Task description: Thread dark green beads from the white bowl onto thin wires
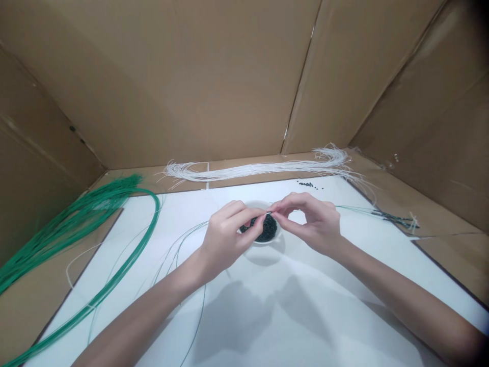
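Looking at 1 round white bowl (272,242) right below the fingers (250,216), filled with a heap of tiny dark beads (267,232). Partly hidden by the left hand (229,227), but easy enough to spot the pale rim on the near side. Also got a little scatter of loose beads (305,184) out past the fingers and a bit to the right, near the far edge of the white table (344,316).

Pinched nearly closed, thumb to index, on both the left hand and the right hand (315,224), tips almost meeting. Holding 1 tiny thin piece (268,213) there between the 2 pinches, straight above the bowl. Can't tell whether bead or strand end, way too small.

Seeing fine green strands (187,232) curving off to the left of the fingers, plus more thin strands (355,208) to the right, leading to a dark bunch (399,219) with a pale tie (413,223). Further left of the fingers, showing a big green bundle (72,224) and a thick green loop (148,234). Well beyond the fingers, lying on brown cardboard: a long white bundle (248,171), frayed at both ends.
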{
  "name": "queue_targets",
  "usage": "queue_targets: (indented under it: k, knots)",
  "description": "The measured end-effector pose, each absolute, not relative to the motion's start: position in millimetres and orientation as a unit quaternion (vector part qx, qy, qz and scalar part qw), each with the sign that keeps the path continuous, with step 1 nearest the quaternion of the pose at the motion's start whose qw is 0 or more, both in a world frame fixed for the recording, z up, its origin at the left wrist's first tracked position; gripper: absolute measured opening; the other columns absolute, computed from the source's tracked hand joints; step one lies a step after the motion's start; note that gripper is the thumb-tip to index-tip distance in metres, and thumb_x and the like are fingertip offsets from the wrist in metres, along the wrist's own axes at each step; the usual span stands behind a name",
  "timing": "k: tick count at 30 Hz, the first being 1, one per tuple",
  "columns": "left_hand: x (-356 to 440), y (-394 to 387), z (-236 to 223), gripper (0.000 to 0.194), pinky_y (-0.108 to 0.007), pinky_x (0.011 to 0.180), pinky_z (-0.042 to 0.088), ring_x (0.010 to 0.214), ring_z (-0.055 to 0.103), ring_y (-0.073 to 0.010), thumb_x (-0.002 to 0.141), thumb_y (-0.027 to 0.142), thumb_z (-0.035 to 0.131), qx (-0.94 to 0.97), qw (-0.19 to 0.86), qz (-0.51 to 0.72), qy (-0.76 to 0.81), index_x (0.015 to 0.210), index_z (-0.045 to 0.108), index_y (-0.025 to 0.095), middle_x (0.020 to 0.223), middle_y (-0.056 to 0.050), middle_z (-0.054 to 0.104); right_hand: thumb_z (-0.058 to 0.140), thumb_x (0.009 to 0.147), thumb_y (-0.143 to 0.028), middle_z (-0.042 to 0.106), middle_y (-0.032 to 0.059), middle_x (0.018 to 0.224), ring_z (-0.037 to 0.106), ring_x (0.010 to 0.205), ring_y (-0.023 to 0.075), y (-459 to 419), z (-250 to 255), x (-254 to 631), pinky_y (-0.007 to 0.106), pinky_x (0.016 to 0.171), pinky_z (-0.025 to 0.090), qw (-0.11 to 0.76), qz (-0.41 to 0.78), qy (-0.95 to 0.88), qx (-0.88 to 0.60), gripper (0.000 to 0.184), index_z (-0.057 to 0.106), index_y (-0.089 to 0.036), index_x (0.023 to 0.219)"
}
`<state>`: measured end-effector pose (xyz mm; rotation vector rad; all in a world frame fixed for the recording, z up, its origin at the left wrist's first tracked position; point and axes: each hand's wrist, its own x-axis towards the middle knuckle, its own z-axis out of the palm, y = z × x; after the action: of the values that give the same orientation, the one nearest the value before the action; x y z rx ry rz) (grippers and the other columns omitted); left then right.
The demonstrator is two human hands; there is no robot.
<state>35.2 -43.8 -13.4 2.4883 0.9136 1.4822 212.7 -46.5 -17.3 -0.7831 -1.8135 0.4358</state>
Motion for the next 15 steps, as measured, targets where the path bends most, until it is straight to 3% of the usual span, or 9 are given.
queue_targets:
  k: [15]
  knots:
    - [35.9,-42.2,-13.9,0.010,-0.019,0.053,0.041,0.053,0.046,-0.0075,0.076,0.013,0.056,0.821,0.045,0.488,0.294,0.075,0.066,0.013,0.057,-0.001,0.055,0.059,0.073,-0.007,0.064,0.0027,0.077,0.057,0.065,0.0113,-46.5,-19.0,212.4,0.024,0.051,0.051,0.531,0.131,-0.780,-0.305,0.020,0.057,-0.019,0.088]
